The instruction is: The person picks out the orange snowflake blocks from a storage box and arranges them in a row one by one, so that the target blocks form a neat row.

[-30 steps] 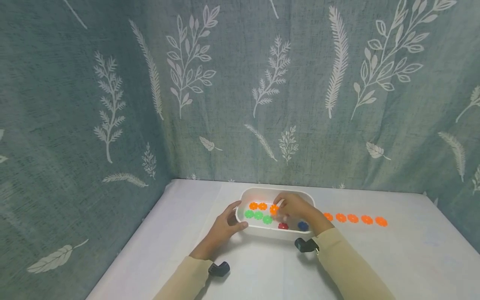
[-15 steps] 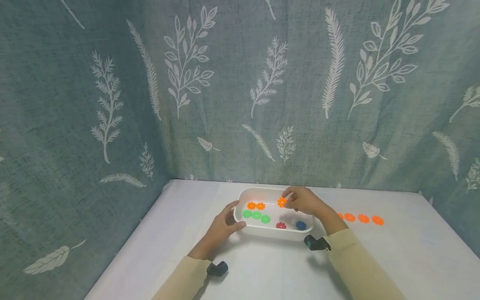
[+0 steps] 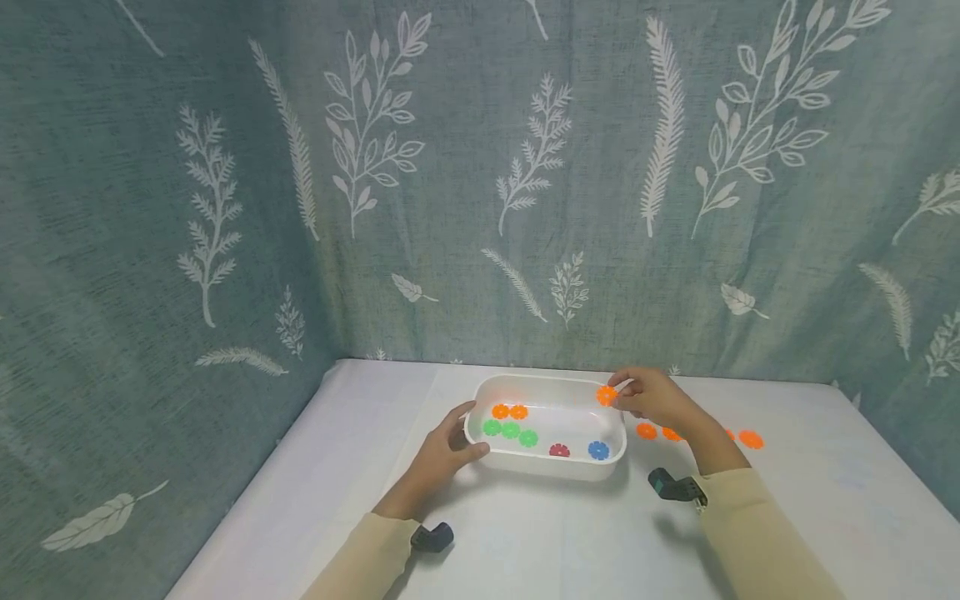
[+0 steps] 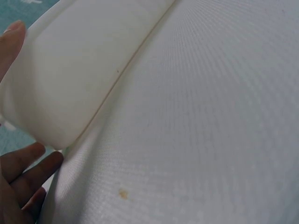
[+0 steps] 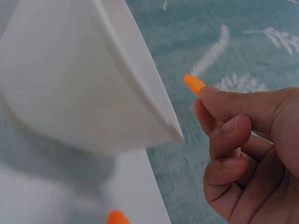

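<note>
A thin orange disc (image 3: 606,396) with a notched, flower-like edge is standing nearly edge-on to the right wrist camera, up beside the right end of a white tray (image 3: 543,467). The right hand (image 3: 654,398) is pinching it between thumb and forefinger, the other fingers curling inward. The tray, smooth and apparently plastic, is showing rounded corners and a slim rim. The left hand (image 3: 442,454) is gripping its left end, thumb and fingers spreading around the corner. Inside, two orange pieces (image 3: 500,412) are lying side by side behind three green pieces (image 3: 511,430), while a red piece (image 3: 559,451) and a blue piece (image 3: 598,450) are resting near the front wall. More orange pieces (image 3: 751,439) are forming a row to the right, partly hiding behind the forearm. A white, finely ribbed cloth (image 3: 517,550) is covering the table, bearing a small yellowish stain (image 4: 123,193). Beyond, a grey-green curtain (image 3: 457,325) is hanging in soft folds, its woven-looking fabric displaying pale leaves and fronds.
</note>
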A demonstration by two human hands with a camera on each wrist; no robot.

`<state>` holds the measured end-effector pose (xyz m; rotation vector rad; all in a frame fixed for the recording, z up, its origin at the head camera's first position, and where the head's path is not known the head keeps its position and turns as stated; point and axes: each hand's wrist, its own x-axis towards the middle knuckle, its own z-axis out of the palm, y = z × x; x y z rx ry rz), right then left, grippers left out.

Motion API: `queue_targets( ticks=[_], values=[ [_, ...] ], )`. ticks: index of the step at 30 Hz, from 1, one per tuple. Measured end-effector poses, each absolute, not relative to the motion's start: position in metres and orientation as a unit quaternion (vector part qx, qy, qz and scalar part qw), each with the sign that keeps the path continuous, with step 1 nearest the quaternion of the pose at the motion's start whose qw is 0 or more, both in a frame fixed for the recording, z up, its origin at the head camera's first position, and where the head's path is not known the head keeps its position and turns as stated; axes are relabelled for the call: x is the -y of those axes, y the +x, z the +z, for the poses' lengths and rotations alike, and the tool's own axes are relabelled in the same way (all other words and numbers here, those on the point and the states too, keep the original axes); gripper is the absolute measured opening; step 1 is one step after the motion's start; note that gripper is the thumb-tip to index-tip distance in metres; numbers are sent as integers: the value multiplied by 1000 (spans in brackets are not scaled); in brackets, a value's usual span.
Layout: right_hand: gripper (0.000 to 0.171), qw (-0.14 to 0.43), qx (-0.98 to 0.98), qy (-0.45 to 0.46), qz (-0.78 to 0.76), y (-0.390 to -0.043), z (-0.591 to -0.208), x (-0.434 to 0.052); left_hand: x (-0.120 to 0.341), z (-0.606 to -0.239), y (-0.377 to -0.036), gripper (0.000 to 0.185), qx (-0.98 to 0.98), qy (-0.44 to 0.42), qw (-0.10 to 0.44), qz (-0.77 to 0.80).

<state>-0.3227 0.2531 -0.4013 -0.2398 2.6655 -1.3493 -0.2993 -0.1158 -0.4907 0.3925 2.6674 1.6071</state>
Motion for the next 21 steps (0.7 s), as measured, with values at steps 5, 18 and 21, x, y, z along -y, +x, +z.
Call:
queue_targets(
  ticks=[5,18,21],
  values=[
    [39,75,-890,-62,-446,-319,-406,-271,116,-491,-300,78,-848,124,-2,516],
    [41,59,-898,-48,-433,-306,-421,-323,115,-495,-302,81,-849,120,-9,514],
    [41,56,-901,-54,-428,-304,-425,-336,114,-494,-302,82,-850,124,-10,513]
  ],
)
